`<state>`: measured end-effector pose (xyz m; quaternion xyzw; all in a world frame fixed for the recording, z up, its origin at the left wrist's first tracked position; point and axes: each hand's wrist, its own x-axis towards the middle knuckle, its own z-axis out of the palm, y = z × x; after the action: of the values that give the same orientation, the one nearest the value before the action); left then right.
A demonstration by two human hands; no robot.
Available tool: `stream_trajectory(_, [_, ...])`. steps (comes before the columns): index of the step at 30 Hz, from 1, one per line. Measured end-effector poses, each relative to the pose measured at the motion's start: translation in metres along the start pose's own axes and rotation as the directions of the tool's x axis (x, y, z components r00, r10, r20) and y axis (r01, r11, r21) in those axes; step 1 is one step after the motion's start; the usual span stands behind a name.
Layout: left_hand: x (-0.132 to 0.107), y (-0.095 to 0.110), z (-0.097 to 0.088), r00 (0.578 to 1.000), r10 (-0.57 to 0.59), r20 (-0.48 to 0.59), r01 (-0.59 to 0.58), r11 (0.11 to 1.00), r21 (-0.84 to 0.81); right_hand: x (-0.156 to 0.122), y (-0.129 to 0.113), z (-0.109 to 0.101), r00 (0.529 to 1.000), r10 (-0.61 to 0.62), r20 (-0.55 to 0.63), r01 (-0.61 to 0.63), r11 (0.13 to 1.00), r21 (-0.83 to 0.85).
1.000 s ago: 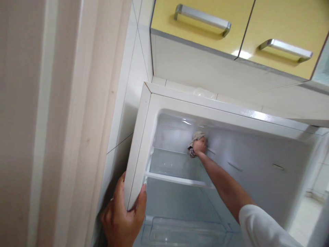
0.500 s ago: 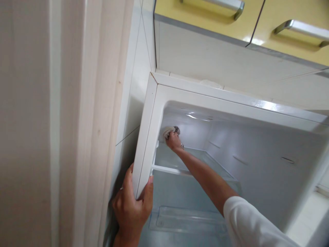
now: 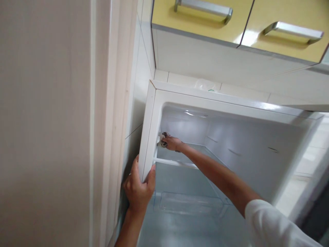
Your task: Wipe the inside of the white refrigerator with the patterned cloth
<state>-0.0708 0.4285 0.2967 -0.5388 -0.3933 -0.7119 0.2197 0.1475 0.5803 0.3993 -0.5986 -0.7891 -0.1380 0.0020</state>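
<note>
An open white fridge [image 3: 150, 120] fills the middle of the view, its inside bare. My left hand [image 3: 138, 190] is wrapped round the fridge's left front edge, thumb inside the frame. My right hand [image 3: 171, 142] reaches deep inside and presses a small crumpled cloth [image 3: 162, 141] against the left inner wall, just above the glass shelf [image 3: 180, 157]. The cloth is mostly hidden by my fingers. A white sleeve covers my right upper arm at the lower right.
Yellow wall cupboards [image 3: 200, 19] with metal bar handles [image 3: 204, 7] hang right above the fridge. A pale wooden door frame [image 3: 115, 103] and tiled wall stand close on the left. A clear drawer [image 3: 190, 204] sits lower inside the fridge.
My right hand has carried the cloth from the back wall leftward to the left inner wall and slightly down. My left hand kept its grip on the fridge edge.
</note>
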Motion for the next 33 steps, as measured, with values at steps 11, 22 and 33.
stream_trajectory(11, [-0.002,-0.001,0.002,0.999,-0.045,0.014,0.044,0.997,0.058,-0.119,-0.023,-0.008,0.975,-0.148,-0.163,0.164,0.982,0.09])
stream_trajectory(22, [-0.002,-0.001,0.0,0.997,-0.069,0.047,0.067,0.997,0.036,-0.164,0.053,0.008,0.92,0.382,-0.081,-0.381,0.924,0.026])
stream_trajectory(33, [-0.002,-0.001,0.001,0.999,-0.041,0.017,0.041,0.999,0.012,-0.119,0.158,0.032,0.718,0.696,0.011,-0.696,0.718,-0.001])
